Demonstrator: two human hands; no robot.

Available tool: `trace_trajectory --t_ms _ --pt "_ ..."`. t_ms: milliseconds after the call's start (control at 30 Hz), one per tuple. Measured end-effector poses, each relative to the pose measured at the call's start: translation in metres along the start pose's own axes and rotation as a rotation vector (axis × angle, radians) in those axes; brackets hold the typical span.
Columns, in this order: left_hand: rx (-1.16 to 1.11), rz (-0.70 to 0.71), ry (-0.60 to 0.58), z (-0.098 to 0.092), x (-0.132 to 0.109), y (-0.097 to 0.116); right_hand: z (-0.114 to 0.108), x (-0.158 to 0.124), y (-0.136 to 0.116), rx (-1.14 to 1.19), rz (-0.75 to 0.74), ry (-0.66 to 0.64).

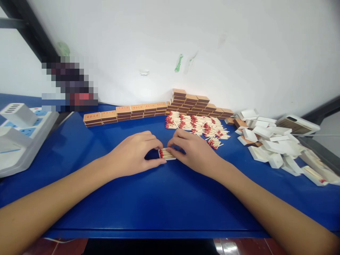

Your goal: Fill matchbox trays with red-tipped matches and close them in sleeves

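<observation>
A small white matchbox tray point(170, 159) lies on the blue table in front of me, filled with red-tipped matches point(166, 153). My left hand point(135, 152) grips its left end, with the thumb at the near side and the fingers at the far side. Bent over the right end is my right hand point(192, 150), its thumb and fingers closed there and hiding that part of the tray. Just beyond the right hand, several bunches of loose matches point(196, 124) are spread on the table, most with heads to the left.
Stacked brown matchboxes point(123, 113) line the wall, piled higher in the middle. To the right lies a heap of white empty trays point(276, 141) with a few brown sleeves and a phone-like object point(297, 124). A white power strip point(32, 141) with plugs sits at left.
</observation>
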State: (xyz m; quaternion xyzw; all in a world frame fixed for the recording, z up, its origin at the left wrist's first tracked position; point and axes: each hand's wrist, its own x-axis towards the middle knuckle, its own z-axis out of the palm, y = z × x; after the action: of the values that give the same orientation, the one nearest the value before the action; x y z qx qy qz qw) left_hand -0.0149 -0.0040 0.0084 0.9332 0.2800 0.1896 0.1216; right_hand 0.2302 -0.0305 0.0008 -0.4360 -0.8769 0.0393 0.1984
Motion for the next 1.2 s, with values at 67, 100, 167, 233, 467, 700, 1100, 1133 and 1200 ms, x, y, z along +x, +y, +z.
trace_trajectory --t_ms 67,100,167,233,467,700,1100,1133,1200 --pt "-0.009 -0.009 -0.003 0.0001 -0.0003 -0.0002 -0.0002 0.0002 -0.0006 -0.042 -0.011 -0.002" --pt "-0.012 -0.013 -0.002 0.0001 -0.0005 -0.0002 -0.0002 0.0002 -0.0008 -0.060 -0.020 -0.003" --pt "-0.010 -0.020 0.005 0.0000 -0.0006 -0.0002 -0.0001 0.0003 -0.0008 -0.082 -0.035 -0.001" --pt "-0.011 -0.022 0.012 -0.0001 -0.0002 0.0001 0.0001 0.0004 -0.0007 -0.087 -0.044 0.003" --pt "-0.034 -0.061 0.018 0.0001 0.0019 0.0002 0.0006 0.0004 -0.0017 -0.078 -0.041 0.000" --pt "-0.045 -0.129 0.020 -0.0008 0.0037 0.0004 0.0002 0.0006 -0.0062 -0.083 -0.030 -0.021" --pt "-0.044 -0.118 0.033 -0.0037 0.0037 -0.0001 -0.0071 -0.0006 -0.0034 0.009 -0.028 0.052" --pt "-0.045 -0.111 0.044 -0.0042 0.0034 -0.0001 -0.0079 -0.0007 -0.0026 0.008 -0.023 0.064" --pt "-0.048 -0.096 0.065 -0.0051 0.0030 0.0000 -0.0087 -0.0008 -0.0014 0.006 -0.017 0.074"
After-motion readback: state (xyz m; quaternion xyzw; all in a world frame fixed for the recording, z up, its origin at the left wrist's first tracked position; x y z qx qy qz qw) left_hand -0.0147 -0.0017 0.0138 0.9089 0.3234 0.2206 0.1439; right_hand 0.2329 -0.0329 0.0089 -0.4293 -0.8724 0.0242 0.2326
